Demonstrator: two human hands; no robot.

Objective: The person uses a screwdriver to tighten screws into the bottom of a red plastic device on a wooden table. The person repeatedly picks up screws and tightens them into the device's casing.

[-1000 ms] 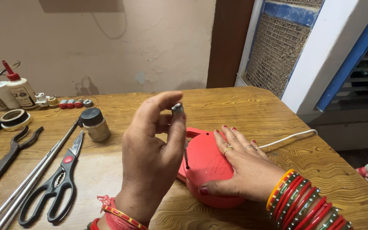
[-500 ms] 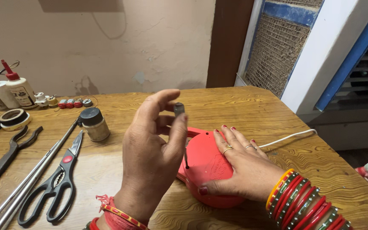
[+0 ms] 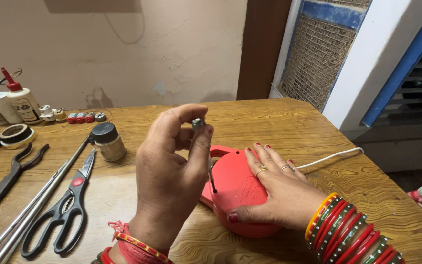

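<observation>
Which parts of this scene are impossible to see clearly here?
- Red case, head view: the right hand covers much of its top.
- Screwdriver: the left hand hides most of it.
- Long metal rod: the bottom edge cuts it off.

Head camera looks down, close, over wooden table (image 3: pixel 318 122).

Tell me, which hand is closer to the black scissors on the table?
The left hand. It is raised just to the right of the scissors, pinching a small screwdriver. The right hand lies flat on the red case, farther to the right.
</observation>
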